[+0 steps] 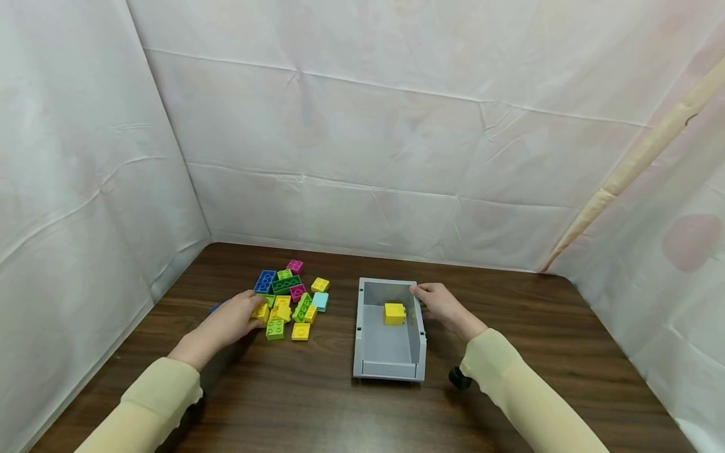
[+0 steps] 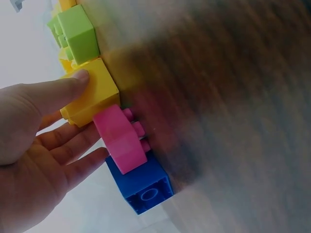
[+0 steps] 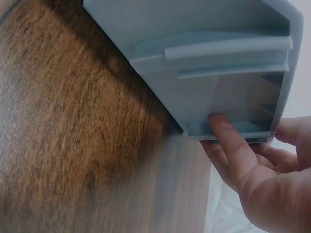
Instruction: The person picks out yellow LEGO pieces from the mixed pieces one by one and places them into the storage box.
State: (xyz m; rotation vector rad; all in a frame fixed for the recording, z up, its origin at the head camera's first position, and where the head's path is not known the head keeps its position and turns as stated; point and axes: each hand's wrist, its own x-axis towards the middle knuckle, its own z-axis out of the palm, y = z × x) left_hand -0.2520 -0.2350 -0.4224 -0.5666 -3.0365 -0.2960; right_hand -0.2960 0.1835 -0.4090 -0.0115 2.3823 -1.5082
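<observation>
My left hand [image 1: 232, 319] is at the left side of a loose group of toy building bricks. In the left wrist view its thumb lies on a yellow brick [image 2: 99, 90] and fingers reach round behind it. Right beside the fingers are a pink brick [image 2: 120, 141] and a blue brick [image 2: 141, 182]. My right hand [image 1: 442, 305] grips the far right side wall of a grey open bin [image 1: 362, 340], its thumb at the rim in the right wrist view. Inside the bin sits one yellow brick [image 1: 394, 314].
Green, pink, blue, yellow and light blue bricks lie loosely together on the dark wooden table [image 1: 317, 402], among them a light blue brick [image 1: 320, 301] nearest the bin. A small black object [image 1: 459, 378] shows by the right sleeve. White cloth [image 1: 340, 126] hangs behind the table.
</observation>
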